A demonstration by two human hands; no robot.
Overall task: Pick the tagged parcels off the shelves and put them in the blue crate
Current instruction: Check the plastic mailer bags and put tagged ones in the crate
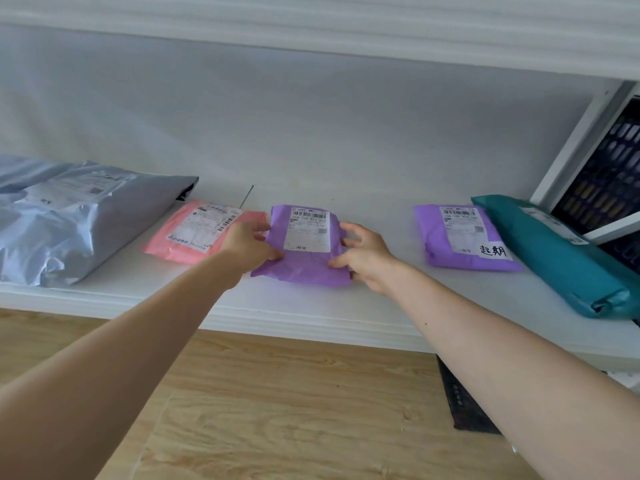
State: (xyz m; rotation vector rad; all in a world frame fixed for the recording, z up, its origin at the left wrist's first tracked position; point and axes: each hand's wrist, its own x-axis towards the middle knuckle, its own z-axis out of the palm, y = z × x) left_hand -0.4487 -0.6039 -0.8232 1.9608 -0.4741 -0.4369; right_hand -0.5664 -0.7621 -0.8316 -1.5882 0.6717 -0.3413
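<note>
In the head view, a white shelf point(311, 306) is carrying five parcels in a row, and both bare arms are reaching in from the near side toward the middle one. The middle purple parcel point(304, 251) is lying flat on the shelf with its white shipping label facing up. The left hand point(247, 245) is pressing against that parcel's left edge, fingers curled over the near left corner, while the right hand point(363, 254) is touching its right edge, thumb and fingers spread along the side. So the parcel is sitting between the two hands, each grip closing on one side, and it is still resting on the shelf.

Just left of it, partly behind the left hand, a pink parcel point(194, 233) is lying, and farther left a large grey parcel point(69, 220) is bulging. To the right, well apart from the hands, a second purple parcel point(464, 240) is showing a white handwritten tag point(493, 251) at its near right corner. A teal parcel point(561, 254) is lying just beside it at the far right. Wooden floor point(277, 410) is showing below the shelf.
</note>
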